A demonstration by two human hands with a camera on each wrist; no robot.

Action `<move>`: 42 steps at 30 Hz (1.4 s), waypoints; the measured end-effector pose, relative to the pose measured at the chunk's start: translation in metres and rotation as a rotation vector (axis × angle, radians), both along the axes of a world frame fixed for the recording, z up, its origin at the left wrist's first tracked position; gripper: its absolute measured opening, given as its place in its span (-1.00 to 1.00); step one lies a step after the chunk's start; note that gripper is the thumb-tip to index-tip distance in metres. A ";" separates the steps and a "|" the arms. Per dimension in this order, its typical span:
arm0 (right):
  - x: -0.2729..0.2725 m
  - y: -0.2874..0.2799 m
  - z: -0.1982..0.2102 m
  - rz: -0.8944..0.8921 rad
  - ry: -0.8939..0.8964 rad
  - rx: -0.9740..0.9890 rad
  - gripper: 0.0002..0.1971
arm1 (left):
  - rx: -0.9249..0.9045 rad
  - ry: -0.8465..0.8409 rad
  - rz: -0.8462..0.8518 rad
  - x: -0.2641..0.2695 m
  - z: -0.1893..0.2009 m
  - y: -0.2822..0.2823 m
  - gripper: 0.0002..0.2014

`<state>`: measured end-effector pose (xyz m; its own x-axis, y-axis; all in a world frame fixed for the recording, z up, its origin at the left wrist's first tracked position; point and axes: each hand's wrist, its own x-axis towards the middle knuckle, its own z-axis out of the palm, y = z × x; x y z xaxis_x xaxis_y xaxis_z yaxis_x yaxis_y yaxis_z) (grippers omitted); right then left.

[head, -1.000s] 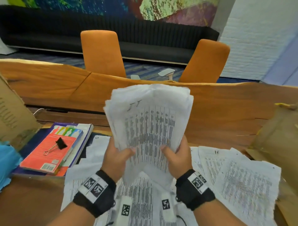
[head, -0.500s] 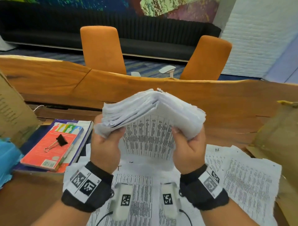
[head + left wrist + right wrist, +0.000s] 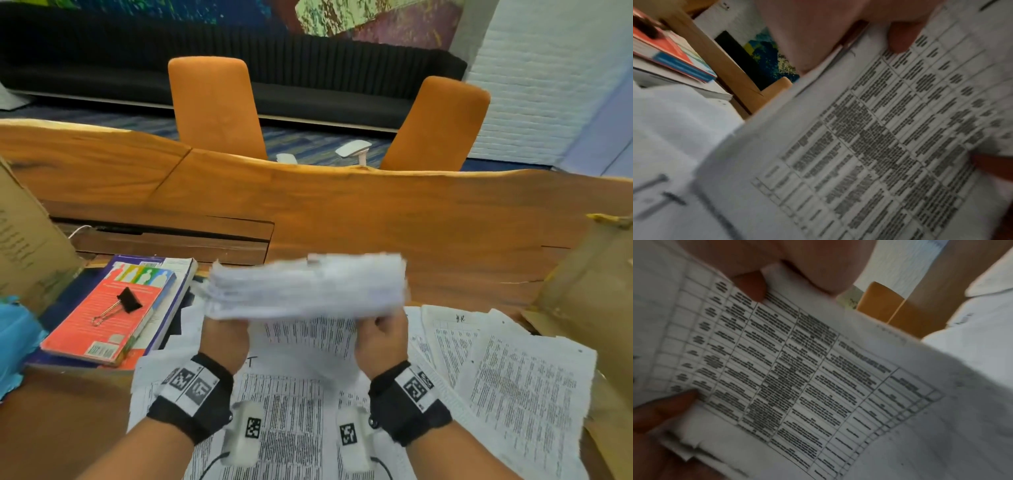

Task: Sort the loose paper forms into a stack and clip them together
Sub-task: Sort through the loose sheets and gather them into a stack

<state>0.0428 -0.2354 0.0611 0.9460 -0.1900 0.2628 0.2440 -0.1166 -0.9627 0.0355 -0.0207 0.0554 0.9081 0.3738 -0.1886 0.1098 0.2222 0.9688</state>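
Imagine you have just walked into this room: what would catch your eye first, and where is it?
First, the thick stack of paper forms held up edge-on at the centre, the left hand and right hand gripping its ends. Next, loose sheets spread over the wooden table beneath. Then a black binder clip lying on a red book at the left.

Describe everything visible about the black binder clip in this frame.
The binder clip is small, with a black folded body that looks like metal and two thin wire handles of a coppery tint, splayed toward the near left. It lies loose on the red cover of the top book in a pile at the table's left, clamped on nothing. Neither hand touches it: the left hand and right hand both grip the paper stack above the scattered forms.
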 end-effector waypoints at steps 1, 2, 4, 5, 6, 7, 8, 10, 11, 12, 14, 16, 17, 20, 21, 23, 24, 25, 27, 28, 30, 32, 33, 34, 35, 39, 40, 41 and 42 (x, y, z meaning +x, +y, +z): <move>-0.001 0.005 0.014 -0.027 -0.111 0.023 -0.69 | 0.007 -0.130 -0.028 -0.001 0.015 -0.009 -0.70; -0.003 0.009 0.026 -0.023 -0.163 0.073 -0.67 | 0.028 -0.216 -0.028 -0.003 0.031 -0.016 -0.72; -0.006 0.016 0.029 -0.005 -0.230 0.054 -0.75 | 0.010 -0.282 -0.055 -0.005 0.039 -0.031 -0.76; -0.011 0.019 0.026 0.015 -0.215 0.003 -0.78 | 0.052 -0.280 -0.076 -0.008 0.034 -0.037 -0.75; -0.013 0.022 0.018 0.018 -0.185 -0.040 -0.79 | 0.098 -0.259 -0.101 -0.009 0.024 -0.041 -0.67; -0.015 0.024 0.008 0.026 -0.123 -0.065 -0.78 | 0.161 -0.212 -0.134 -0.010 0.015 -0.043 -0.58; -0.016 0.024 -0.003 0.026 -0.064 -0.074 -0.74 | 0.208 -0.170 -0.163 -0.011 0.006 -0.044 -0.53; -0.014 0.019 -0.019 -0.007 0.068 -0.066 -0.74 | 0.255 -0.058 -0.174 -0.010 -0.011 -0.040 -0.52; -0.011 0.014 -0.021 -0.042 0.125 -0.069 -0.80 | 0.251 0.000 -0.161 -0.009 -0.015 -0.037 -0.56; -0.006 0.009 -0.020 -0.065 0.171 -0.064 -0.85 | 0.249 0.030 -0.145 -0.006 -0.019 -0.031 -0.60; 0.003 -0.002 -0.013 -0.085 0.221 -0.024 -0.85 | 0.268 0.088 -0.105 -0.002 -0.023 -0.021 -0.53; 0.013 -0.010 -0.001 -0.120 0.215 0.083 -0.84 | 0.258 0.154 -0.020 0.000 -0.026 -0.012 -0.31; 0.016 -0.013 0.004 -0.144 0.212 0.171 -0.82 | 0.185 0.210 0.026 -0.002 -0.028 -0.009 -0.21; 0.022 -0.017 0.011 -0.139 0.263 0.542 -0.86 | -0.202 0.368 -0.017 -0.013 -0.035 -0.011 -0.18; 0.021 -0.017 0.010 -0.129 0.300 0.620 -0.87 | -0.369 0.372 -0.081 -0.017 -0.034 -0.016 -0.30; 0.018 -0.014 0.005 -0.070 0.372 0.706 -0.83 | -0.559 0.340 -0.101 -0.018 -0.029 -0.026 -0.56; 0.015 -0.012 0.001 -0.036 0.399 0.724 -0.77 | -0.567 0.319 -0.093 -0.016 -0.025 -0.029 -0.66; 0.013 -0.013 -0.003 -0.007 0.419 0.735 -0.74 | -0.540 0.305 -0.084 -0.014 -0.022 -0.028 -0.72; 0.011 -0.024 -0.009 0.026 0.453 0.772 -0.70 | -0.440 0.280 -0.077 -0.008 -0.018 -0.019 -0.75; 0.013 -0.036 -0.012 0.029 0.463 0.801 -0.66 | -0.382 0.272 -0.076 -0.007 -0.016 -0.012 -0.75; 0.018 -0.066 -0.017 0.062 0.477 0.833 -0.55 | -0.272 0.233 -0.086 -0.005 -0.014 0.007 -0.76; 0.024 -0.094 -0.019 0.112 0.515 0.707 -0.54 | -0.189 0.189 -0.108 -0.006 -0.015 0.027 -0.75; 0.026 -0.104 -0.019 0.134 0.537 0.563 -0.56 | -0.153 0.169 -0.120 -0.005 -0.016 0.036 -0.72; 0.027 -0.108 -0.017 0.175 0.548 0.404 -0.55 | -0.118 0.151 -0.124 -0.005 -0.016 0.042 -0.70; 0.028 -0.109 -0.015 0.231 0.551 0.254 -0.52 | -0.083 0.132 -0.130 -0.005 -0.016 0.046 -0.70; 0.030 -0.094 -0.003 0.347 0.477 0.007 -0.52 | 0.059 0.066 -0.161 -0.006 -0.006 0.042 -0.72; 0.030 -0.090 0.001 0.297 0.435 0.036 -0.57 | 0.066 0.039 -0.159 -0.006 -0.004 0.040 -0.74; 0.031 -0.087 0.004 0.246 0.390 0.092 -0.61 | 0.058 0.006 -0.162 -0.007 -0.002 0.039 -0.76; 0.031 -0.086 0.004 0.211 0.345 0.158 -0.65 | 0.054 -0.033 -0.176 -0.008 -0.001 0.041 -0.72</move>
